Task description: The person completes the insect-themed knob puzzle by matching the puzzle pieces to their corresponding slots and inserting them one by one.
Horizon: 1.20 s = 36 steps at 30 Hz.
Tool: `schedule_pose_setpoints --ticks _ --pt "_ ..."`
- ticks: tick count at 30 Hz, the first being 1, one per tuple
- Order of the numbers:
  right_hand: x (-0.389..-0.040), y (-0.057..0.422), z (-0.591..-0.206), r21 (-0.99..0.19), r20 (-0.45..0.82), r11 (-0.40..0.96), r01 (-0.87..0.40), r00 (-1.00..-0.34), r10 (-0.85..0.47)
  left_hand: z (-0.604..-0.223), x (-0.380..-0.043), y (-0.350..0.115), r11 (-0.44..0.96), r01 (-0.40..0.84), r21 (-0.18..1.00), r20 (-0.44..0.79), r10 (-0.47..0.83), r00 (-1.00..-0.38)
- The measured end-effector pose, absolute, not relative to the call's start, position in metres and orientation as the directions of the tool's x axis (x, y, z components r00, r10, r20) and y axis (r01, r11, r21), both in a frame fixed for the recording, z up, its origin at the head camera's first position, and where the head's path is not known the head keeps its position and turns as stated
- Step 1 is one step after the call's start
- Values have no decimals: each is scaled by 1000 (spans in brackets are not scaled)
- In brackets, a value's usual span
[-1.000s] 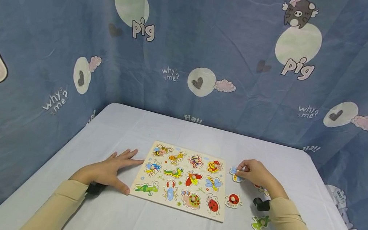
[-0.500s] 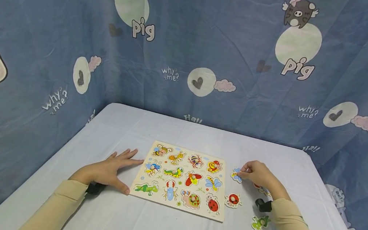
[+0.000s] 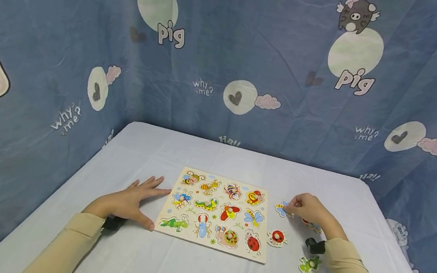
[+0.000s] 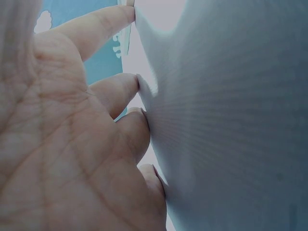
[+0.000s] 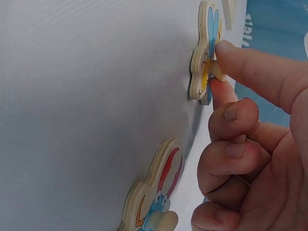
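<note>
One blue-winged insect piece (image 3: 280, 208) in hand, just off the right edge of the puzzle board (image 3: 188, 231). Right hand (image 3: 309, 209) has it by its knob (image 5: 218, 70): narrow pinch, thumb and forefinger, other fingers curled in. Piece is at or very near the table surface; can't tell if it's touching.

Three more loose pieces on that side. Red ladybug piece (image 3: 277, 238) lies just beside the board's right edge, contact unclear. Horned beetle piece (image 5: 154, 195) is flat on the cloth, partly hidden by the right wrist in the head view. Green insect piece (image 3: 307, 267) is nearest the person.

Board lies flat, twelve pictures in three rows of four. Knobs show on most; none on blue-winged insect, grasshopper, horned beetle or ladybug.

Left hand (image 3: 130, 202) grips nothing: fingers spread wide, palm down, thumb tip at the board's near left corner, forefinger tip at its left edge.

Both sleeves (image 3: 62, 246) tan, black device (image 3: 315, 246) at each wrist. White cloth-covered table (image 3: 147, 147), blue printed curtain (image 3: 189, 116) behind it.
</note>
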State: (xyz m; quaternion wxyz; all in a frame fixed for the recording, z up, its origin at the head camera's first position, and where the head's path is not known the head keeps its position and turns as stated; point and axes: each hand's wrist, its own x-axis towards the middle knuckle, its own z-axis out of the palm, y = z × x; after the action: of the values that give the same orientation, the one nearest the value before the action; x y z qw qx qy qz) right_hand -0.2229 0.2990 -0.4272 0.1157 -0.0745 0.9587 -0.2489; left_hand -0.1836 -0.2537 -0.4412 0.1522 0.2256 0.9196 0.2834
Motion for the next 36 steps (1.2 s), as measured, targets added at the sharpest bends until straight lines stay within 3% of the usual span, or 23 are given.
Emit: schedule_pose_setpoints --ticks 23,36 --pt "-216 305 -429 -596 -177 789 -149 -934 -310 -441 -184 -255 727 330 602 -151 509 -847" --pt "-212 297 -422 -603 -134 787 -131 -956 -262 -441 -184 -254 733 326 598 -153 503 -850"
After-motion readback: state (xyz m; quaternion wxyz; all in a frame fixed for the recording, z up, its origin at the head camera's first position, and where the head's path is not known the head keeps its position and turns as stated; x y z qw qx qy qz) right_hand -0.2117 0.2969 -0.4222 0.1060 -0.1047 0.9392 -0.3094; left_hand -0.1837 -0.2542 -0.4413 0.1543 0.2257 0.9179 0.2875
